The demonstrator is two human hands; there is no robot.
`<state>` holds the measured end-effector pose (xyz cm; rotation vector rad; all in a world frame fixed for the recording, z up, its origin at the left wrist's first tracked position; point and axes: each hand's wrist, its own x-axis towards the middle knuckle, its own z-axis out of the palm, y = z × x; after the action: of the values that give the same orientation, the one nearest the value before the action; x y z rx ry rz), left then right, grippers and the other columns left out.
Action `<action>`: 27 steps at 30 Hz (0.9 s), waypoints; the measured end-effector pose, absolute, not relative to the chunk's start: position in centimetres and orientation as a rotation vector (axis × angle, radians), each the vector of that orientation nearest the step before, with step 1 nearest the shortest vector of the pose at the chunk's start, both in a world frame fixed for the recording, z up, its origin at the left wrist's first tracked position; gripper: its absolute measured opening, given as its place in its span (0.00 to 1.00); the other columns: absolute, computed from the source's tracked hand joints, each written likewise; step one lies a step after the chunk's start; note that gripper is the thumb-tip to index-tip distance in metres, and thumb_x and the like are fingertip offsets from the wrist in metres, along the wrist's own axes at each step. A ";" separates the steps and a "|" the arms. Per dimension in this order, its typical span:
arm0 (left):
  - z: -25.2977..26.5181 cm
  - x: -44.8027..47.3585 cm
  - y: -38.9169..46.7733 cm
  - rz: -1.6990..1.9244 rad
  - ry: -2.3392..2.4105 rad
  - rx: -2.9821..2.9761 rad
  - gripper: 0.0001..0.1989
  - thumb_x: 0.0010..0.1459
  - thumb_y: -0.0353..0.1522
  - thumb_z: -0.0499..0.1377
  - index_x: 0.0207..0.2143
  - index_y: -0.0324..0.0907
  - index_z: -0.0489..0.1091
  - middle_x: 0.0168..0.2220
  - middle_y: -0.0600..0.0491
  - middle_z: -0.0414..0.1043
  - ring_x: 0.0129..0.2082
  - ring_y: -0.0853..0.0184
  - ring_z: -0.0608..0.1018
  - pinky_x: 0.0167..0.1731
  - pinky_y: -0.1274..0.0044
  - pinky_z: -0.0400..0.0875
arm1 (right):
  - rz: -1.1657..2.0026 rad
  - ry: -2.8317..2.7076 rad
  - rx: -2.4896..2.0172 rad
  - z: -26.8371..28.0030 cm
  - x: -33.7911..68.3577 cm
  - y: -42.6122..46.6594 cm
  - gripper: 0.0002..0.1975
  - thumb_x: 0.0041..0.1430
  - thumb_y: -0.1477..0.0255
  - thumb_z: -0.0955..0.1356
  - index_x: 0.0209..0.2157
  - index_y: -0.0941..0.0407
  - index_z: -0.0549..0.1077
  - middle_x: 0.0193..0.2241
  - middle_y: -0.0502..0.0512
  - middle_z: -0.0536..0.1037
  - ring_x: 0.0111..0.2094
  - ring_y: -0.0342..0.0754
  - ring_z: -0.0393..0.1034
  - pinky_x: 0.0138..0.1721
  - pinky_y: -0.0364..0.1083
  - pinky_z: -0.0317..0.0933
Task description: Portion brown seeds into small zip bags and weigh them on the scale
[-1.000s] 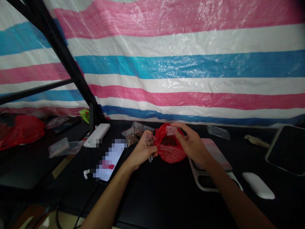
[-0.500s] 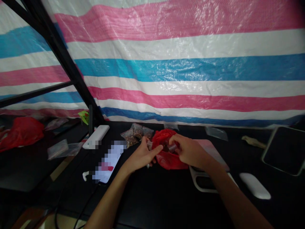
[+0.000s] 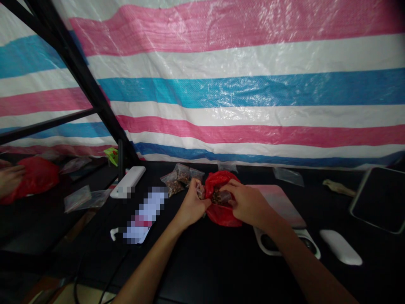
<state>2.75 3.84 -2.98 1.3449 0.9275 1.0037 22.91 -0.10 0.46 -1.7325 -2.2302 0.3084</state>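
Observation:
My left hand (image 3: 192, 206) is closed on a small clear plastic bag (image 3: 200, 191), at the left rim of an open red plastic bag (image 3: 224, 216). Small brown pieces (image 3: 217, 196) show inside the red bag. My right hand (image 3: 251, 203) reaches over the right side of its mouth, fingers closed on a small clear piece (image 3: 225, 196) that looks like a cup or scoop. Some of its fingertips are hidden. Just behind my left hand lie several filled zip bags (image 3: 174, 185) with brown contents.
At right are a pink-topped device like a scale (image 3: 278, 202), a white mouse-shaped object (image 3: 341, 247) and a dark tablet-like screen (image 3: 378, 200). Left are a phone (image 3: 145, 217), a white power-bank-like block (image 3: 128, 182) and another person's hand (image 3: 11, 179) at another red bag (image 3: 39, 175).
My right hand has shifted slightly, and more of the brown pieces show in the red bag. My left hand has turned a little. Another person's hand has appeared at far left.

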 end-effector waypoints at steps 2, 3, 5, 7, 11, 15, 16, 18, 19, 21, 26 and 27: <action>-2.8 2.9 3.8 1.016 0.908 1.283 0.21 0.44 0.23 0.61 0.38 0.45 0.55 0.31 0.61 0.64 0.28 0.74 0.69 0.27 0.82 0.60 | 0.328 -2.215 -1.729 0.3 22.8 -0.1 0.21 0.53 0.79 0.67 0.48 0.46 0.77 0.51 0.48 0.78 0.40 0.49 0.77 0.38 0.47 0.59; -2.7 3.0 3.8 1.014 0.896 1.256 0.22 0.44 0.23 0.62 0.38 0.45 0.55 0.31 0.61 0.65 0.27 0.74 0.69 0.27 0.82 0.61 | 0.337 -2.213 -1.723 0.2 22.7 0.0 0.21 0.54 0.78 0.68 0.48 0.46 0.77 0.51 0.48 0.79 0.41 0.50 0.77 0.39 0.47 0.59; -2.4 3.0 3.7 0.999 0.878 1.222 0.23 0.44 0.24 0.63 0.38 0.45 0.55 0.32 0.61 0.67 0.27 0.74 0.70 0.28 0.82 0.62 | 0.339 -2.211 -1.721 0.2 22.4 0.0 0.20 0.54 0.77 0.68 0.48 0.46 0.77 0.50 0.48 0.79 0.43 0.51 0.77 0.40 0.48 0.59; -2.3 2.9 3.7 0.973 0.872 1.217 0.23 0.45 0.25 0.64 0.38 0.45 0.55 0.32 0.61 0.67 0.28 0.74 0.70 0.29 0.81 0.63 | 0.314 -2.191 -1.765 0.1 21.9 -0.1 0.20 0.54 0.76 0.69 0.49 0.47 0.77 0.50 0.50 0.80 0.43 0.52 0.77 0.39 0.48 0.59; -3.0 2.9 4.1 1.002 0.901 1.298 0.20 0.47 0.25 0.64 0.38 0.45 0.56 0.31 0.61 0.64 0.28 0.74 0.68 0.28 0.81 0.62 | 0.312 -2.148 -1.792 -0.1 21.2 -0.1 0.19 0.54 0.75 0.69 0.48 0.49 0.77 0.49 0.52 0.80 0.43 0.53 0.77 0.40 0.49 0.60; -3.8 3.1 4.5 1.123 0.940 1.395 0.18 0.51 0.28 0.64 0.37 0.45 0.56 0.31 0.61 0.62 0.29 0.73 0.67 0.30 0.80 0.63 | 0.413 -2.075 -1.742 -0.1 21.2 0.1 0.22 0.52 0.79 0.69 0.48 0.48 0.75 0.46 0.49 0.82 0.46 0.53 0.77 0.42 0.48 0.61; -3.7 3.1 4.6 1.157 0.957 1.422 0.17 0.52 0.28 0.64 0.38 0.45 0.57 0.32 0.60 0.62 0.29 0.73 0.67 0.31 0.80 0.63 | 0.442 -2.042 -1.746 -0.1 21.4 0.1 0.22 0.52 0.79 0.69 0.48 0.47 0.74 0.45 0.49 0.83 0.45 0.53 0.78 0.42 0.48 0.61; -3.5 3.0 4.6 1.233 1.010 1.513 0.16 0.54 0.28 0.64 0.38 0.45 0.58 0.32 0.60 0.61 0.30 0.72 0.67 0.32 0.79 0.64 | 0.479 -1.971 -1.739 0.1 21.6 0.3 0.21 0.54 0.79 0.69 0.49 0.47 0.74 0.43 0.48 0.83 0.43 0.52 0.78 0.41 0.48 0.61; -3.2 2.9 4.5 1.256 1.033 1.571 0.15 0.54 0.28 0.64 0.38 0.45 0.59 0.32 0.60 0.61 0.30 0.72 0.67 0.33 0.79 0.64 | 0.485 -1.935 -1.724 0.1 21.7 0.4 0.20 0.55 0.78 0.69 0.49 0.47 0.73 0.43 0.48 0.83 0.43 0.52 0.78 0.40 0.48 0.61; -2.8 2.6 4.4 1.235 1.039 1.662 0.13 0.55 0.29 0.64 0.38 0.44 0.61 0.33 0.59 0.62 0.32 0.71 0.68 0.34 0.79 0.64 | 0.477 -1.869 -1.663 0.3 21.8 0.6 0.21 0.57 0.78 0.69 0.51 0.48 0.73 0.43 0.50 0.82 0.42 0.51 0.77 0.41 0.48 0.63; -2.6 2.6 4.1 1.050 0.918 1.693 0.07 0.59 0.31 0.62 0.39 0.42 0.67 0.34 0.56 0.69 0.34 0.68 0.72 0.38 0.77 0.67 | 0.455 -1.817 -1.362 0.5 21.7 0.7 0.22 0.59 0.78 0.67 0.55 0.49 0.72 0.47 0.53 0.78 0.39 0.48 0.73 0.43 0.48 0.67; -2.6 2.6 4.1 1.039 0.905 1.698 0.06 0.60 0.31 0.62 0.38 0.42 0.68 0.34 0.55 0.70 0.34 0.68 0.73 0.38 0.76 0.67 | 0.460 -1.839 -1.313 0.6 21.6 0.7 0.22 0.60 0.78 0.67 0.56 0.49 0.72 0.49 0.54 0.77 0.40 0.48 0.74 0.44 0.48 0.68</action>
<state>2.64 4.06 -2.62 1.6981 0.9049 1.0389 21.65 0.65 0.62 -1.3132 -1.8390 0.4602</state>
